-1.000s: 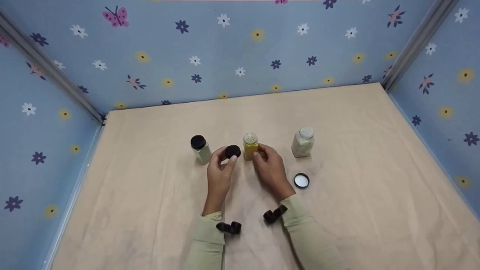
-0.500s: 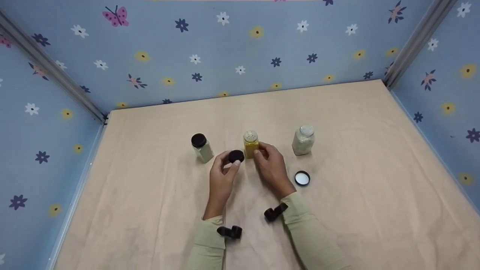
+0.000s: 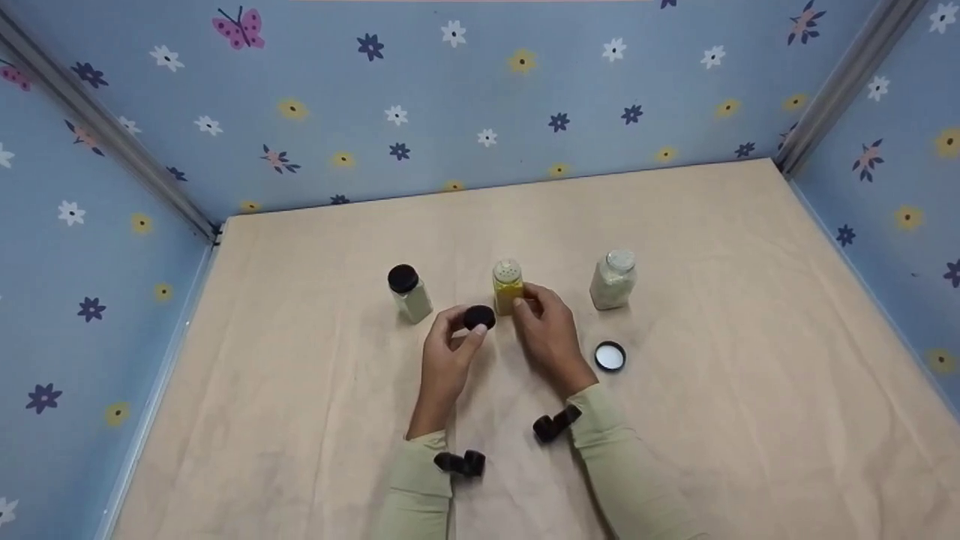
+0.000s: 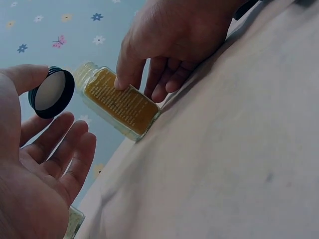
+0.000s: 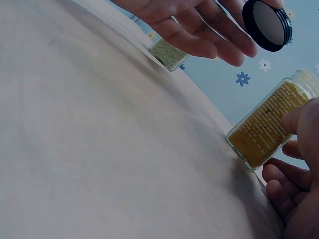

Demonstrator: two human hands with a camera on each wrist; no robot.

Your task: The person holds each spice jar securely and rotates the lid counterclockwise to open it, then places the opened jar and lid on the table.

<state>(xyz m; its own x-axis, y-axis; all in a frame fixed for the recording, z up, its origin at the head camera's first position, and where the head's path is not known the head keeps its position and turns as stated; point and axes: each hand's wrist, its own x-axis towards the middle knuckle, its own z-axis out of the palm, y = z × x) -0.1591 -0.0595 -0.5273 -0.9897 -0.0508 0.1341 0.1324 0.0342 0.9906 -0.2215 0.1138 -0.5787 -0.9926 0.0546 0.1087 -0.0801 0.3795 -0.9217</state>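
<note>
Currently, left grip [image 3: 444, 360] pinches round black white-lined cap [image 3: 479, 318]; right grip [image 3: 551, 334] holds square yellow-filled glass shaker jar [image 3: 508, 291] upright on beige cloth-covered counter [image 3: 262, 337].

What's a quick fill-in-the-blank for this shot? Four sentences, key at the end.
1. The held black cap is in the person's ____ grip.
2. The yellow jar has a top pierced with small ____.
3. The loose cap lying on the cloth shows a ____ lining.
4. Counting every one in the head view, there are ____ jars.

Missing words: left; holes; white; three.
</note>
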